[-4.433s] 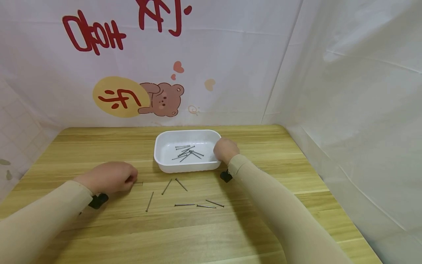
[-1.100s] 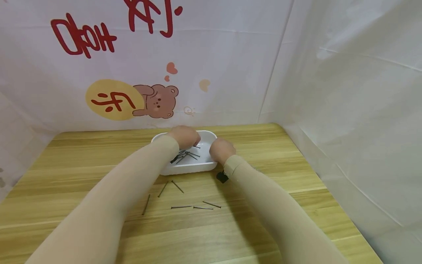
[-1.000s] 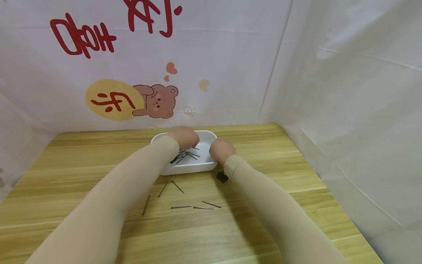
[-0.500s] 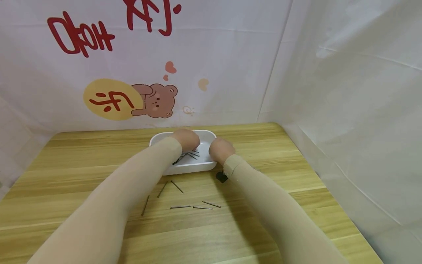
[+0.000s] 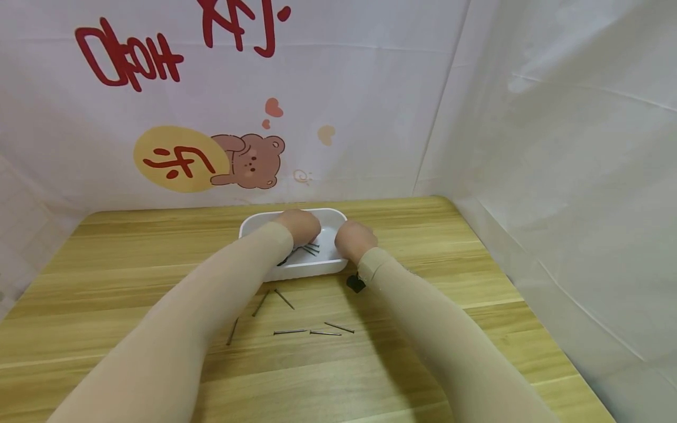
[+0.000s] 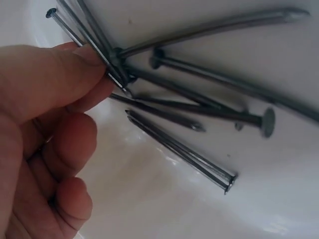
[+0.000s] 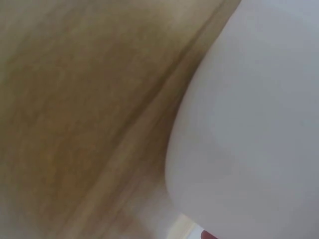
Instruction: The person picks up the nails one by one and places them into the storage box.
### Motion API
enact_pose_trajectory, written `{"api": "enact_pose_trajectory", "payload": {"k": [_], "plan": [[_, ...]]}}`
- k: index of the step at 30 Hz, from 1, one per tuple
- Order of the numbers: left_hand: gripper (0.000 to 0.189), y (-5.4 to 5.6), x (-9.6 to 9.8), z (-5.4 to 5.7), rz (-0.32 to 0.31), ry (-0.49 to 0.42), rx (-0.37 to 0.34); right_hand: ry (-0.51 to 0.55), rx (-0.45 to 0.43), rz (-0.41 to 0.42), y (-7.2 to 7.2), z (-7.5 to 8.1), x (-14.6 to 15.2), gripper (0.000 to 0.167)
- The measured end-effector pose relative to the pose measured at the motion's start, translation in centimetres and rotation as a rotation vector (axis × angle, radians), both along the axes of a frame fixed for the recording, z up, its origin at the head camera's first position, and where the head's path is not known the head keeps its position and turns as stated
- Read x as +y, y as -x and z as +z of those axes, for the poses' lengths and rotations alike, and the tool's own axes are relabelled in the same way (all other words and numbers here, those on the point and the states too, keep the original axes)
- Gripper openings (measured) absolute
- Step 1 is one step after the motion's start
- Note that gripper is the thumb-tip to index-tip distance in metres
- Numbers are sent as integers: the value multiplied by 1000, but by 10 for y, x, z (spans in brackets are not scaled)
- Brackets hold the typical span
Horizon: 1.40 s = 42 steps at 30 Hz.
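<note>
My left hand (image 5: 299, 226) reaches down into a white tray (image 5: 312, 269). In the left wrist view its thumb (image 6: 87, 62) and forefinger pinch a steel nail (image 6: 64, 26) among other nails, the rest of the fingers curled below. Several more nails (image 6: 182, 152) lie loosely crossed on the tray floor around the fingertips. My right hand (image 5: 355, 239) grips the right end of the tray at its rim, fingers curled over the edge. The right wrist view is filled by the tray's outer wall (image 7: 244, 124), with just a bit of fingertip at the bottom.
Several loose nails lie on the wooden table (image 5: 423, 364) in front of the tray, among them a nail (image 5: 290, 332) and another nail (image 5: 284, 299). A white printed curtain (image 5: 365, 117) stands behind and along the right side.
From the table at the left, my left hand has come over into the tray, then sunk slightly lower among the nails. My right hand keeps its hold at the tray's right end.
</note>
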<state>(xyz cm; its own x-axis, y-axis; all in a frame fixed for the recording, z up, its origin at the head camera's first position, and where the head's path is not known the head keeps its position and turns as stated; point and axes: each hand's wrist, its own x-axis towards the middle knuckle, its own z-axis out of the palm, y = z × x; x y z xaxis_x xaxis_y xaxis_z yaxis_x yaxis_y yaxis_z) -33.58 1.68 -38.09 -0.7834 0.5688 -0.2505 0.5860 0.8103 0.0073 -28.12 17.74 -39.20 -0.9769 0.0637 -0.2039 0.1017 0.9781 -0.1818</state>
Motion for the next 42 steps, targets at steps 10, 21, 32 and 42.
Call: {"api": "enact_pose_trajectory", "payload": {"k": [10,21,32,42], "plan": [[16,-1,2,-3,-67,48,64,2,-13,-10,-1,2,-2,26],[20,-3,3,-5,-57,17,88,11,11,-10,3,-5,1,25],[22,-10,4,-1,-85,41,139,-25,20,52,4,-6,3,21],[23,-9,4,-2,-68,25,132,-11,17,40,3,-6,3,22]]}}
